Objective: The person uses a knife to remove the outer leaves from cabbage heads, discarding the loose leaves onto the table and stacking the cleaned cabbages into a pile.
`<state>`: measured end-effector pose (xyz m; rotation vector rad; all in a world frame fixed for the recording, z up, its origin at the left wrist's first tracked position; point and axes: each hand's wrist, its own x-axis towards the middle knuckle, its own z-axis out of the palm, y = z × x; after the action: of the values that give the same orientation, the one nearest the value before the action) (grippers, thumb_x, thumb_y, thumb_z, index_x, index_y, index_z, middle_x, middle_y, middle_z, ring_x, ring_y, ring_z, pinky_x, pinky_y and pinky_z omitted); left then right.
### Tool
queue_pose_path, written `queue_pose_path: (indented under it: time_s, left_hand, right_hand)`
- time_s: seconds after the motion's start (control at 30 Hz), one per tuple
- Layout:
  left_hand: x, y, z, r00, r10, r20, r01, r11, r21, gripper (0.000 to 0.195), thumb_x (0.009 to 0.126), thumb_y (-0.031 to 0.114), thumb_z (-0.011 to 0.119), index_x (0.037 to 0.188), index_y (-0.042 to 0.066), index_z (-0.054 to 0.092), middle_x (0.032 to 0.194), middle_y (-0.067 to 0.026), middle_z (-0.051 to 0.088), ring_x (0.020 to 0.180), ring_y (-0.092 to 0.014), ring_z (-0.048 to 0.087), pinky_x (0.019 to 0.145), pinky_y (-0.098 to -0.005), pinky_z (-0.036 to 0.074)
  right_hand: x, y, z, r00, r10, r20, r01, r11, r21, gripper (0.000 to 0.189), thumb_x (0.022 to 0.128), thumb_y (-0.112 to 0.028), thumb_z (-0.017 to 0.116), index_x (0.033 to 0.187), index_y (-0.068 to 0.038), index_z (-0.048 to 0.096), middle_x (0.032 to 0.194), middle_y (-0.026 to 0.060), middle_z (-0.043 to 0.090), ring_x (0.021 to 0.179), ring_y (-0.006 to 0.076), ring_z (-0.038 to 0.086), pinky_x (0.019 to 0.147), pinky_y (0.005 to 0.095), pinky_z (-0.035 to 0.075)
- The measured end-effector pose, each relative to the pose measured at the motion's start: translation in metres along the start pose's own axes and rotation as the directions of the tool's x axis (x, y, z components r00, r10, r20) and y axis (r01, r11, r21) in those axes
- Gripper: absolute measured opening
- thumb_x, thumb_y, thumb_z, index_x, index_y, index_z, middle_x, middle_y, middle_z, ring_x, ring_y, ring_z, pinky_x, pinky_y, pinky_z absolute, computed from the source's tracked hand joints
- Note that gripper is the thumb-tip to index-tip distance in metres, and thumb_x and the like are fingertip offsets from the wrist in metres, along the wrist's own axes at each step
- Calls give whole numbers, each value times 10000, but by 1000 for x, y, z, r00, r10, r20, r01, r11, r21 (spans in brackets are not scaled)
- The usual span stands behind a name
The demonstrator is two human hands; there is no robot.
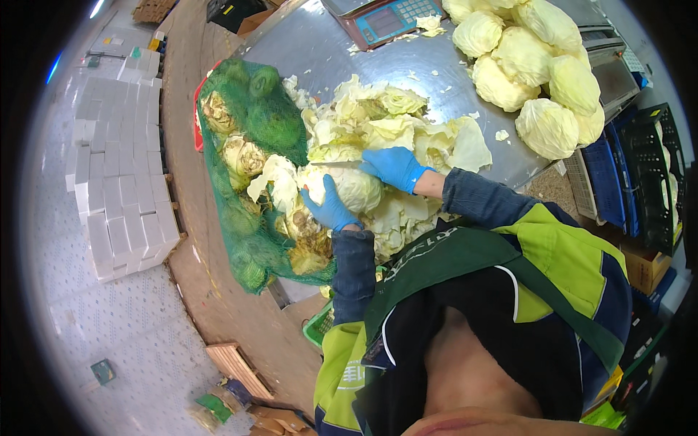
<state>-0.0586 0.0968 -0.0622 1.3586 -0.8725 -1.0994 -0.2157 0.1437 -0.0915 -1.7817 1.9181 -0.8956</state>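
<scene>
My right hand [393, 168], in a blue glove, is closed on the handle end of a knife [337, 163], whose blade lies over the top of a pale cabbage head [354, 188]. My left hand [330, 206], also gloved in blue, rests against the cabbage's near left side with its thumb and fingers spread around it. Beneath and beyond the cabbage is a heap of loose cabbage leaves [390, 133]. A green mesh sack [275, 122] holds more cabbages, and several with browned outer leaves [242, 155] show at its opening.
Several trimmed cabbages [521, 57] are piled at the back right of the metal table [305, 41]. A weighing scale with a keypad [392, 22] stands at the back edge. Plastic crates [611, 180] stand to the right; stacked white boxes [122, 180] are at the far left.
</scene>
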Motion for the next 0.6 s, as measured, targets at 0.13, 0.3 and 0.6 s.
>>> queue_pose_path:
  time_s: [0.13, 0.3, 0.6]
  left_hand:
    - [-4, -9, -2, 992, 121, -39, -120, 992, 43, 667, 794, 106, 772, 1346, -33, 426, 1248, -147, 525, 1026, -207, 556, 881, -319, 505]
    - [-46, -41, -9, 744, 663, 85, -638, 666, 387, 742, 764, 117, 793, 1359, -33, 376, 1298, -145, 453, 1135, -215, 485, 958, -363, 459]
    - [-6, 14, -61, 828, 6, 561, -124, 977, 172, 940, 709, 26, 805, 1424, 36, 196, 1267, -198, 469, 1105, -267, 524, 926, -372, 473]
  right_hand:
    - [12, -3, 3, 991, 130, 41, -131, 991, 26, 366, 959, -421, 442, 1007, -90, 590, 794, 187, 657, 740, 386, 638, 683, 480, 508]
    - [80, 41, 10, 987, 132, 89, -134, 991, 17, 475, 983, -436, 375, 1036, -18, 595, 899, 233, 654, 819, 411, 626, 754, 488, 485]
    - [15, 28, -27, 966, 187, 181, -239, 910, 337, 501, 968, -484, 408, 950, -30, 617, 751, 176, 664, 756, 334, 656, 735, 432, 490]
